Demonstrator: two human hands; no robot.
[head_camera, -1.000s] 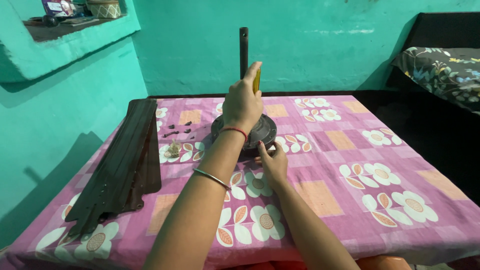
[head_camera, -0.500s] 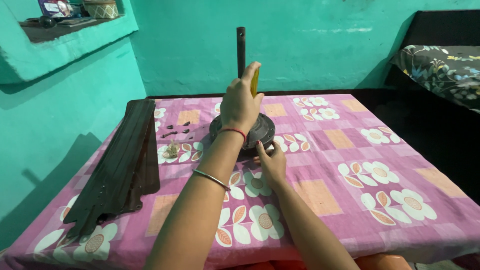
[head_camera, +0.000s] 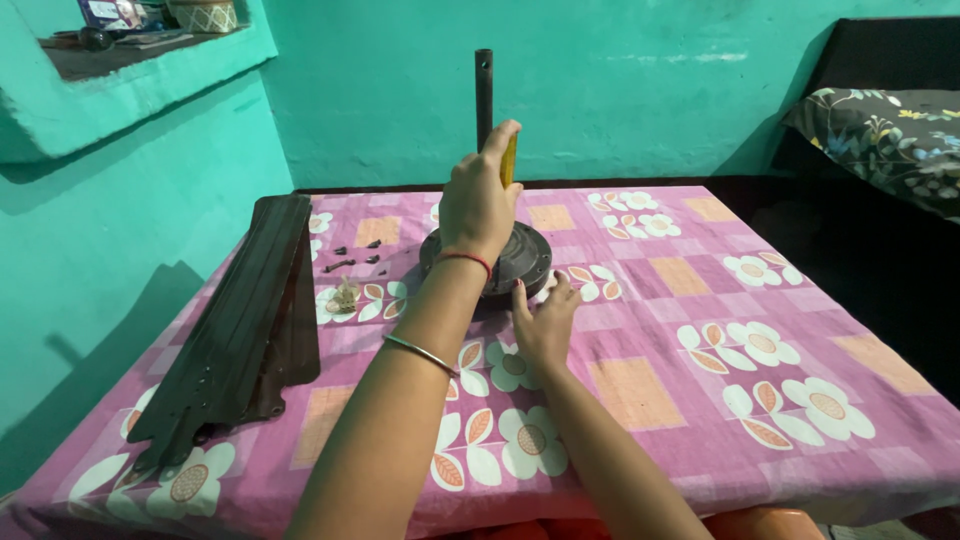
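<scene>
My left hand (head_camera: 478, 205) is up at twelve o'clock from my chest, fist closed around a yellow-handled tool (head_camera: 509, 160) that stands upright, its tip hidden behind my knuckles. Right under it sits the dark round fan motor (head_camera: 520, 262), with its black rod (head_camera: 484, 92) rising straight up just beside my fingers. I think the tool is bearing down on the motor's top, but my hand blocks that spot, so I cannot say for sure.

My right hand (head_camera: 545, 325) lies low at the motor's six o'clock edge, fingers spread and fingertips (head_camera: 519, 291) touching the rim, palm on the pink flowered tablecloth (head_camera: 700, 330). It holds nothing, just presses flat.

Out at nine o'clock from the motor, a stack of long dark fan blades (head_camera: 240, 330) runs along the left side of the table, its near end close to the front left corner. Between blades and motor there are a few small dark screws (head_camera: 350, 260) and a little crumpled bit (head_camera: 345, 295), near but apart from the motor.

The whole three o'clock side of the cloth lies open out to the right edge, and the front edge at six o'clock is open too. The teal wall (head_camera: 620, 90) stands close behind the table at twelve, and a patterned pillow (head_camera: 880, 130) lies off at two o'clock, well apart.
</scene>
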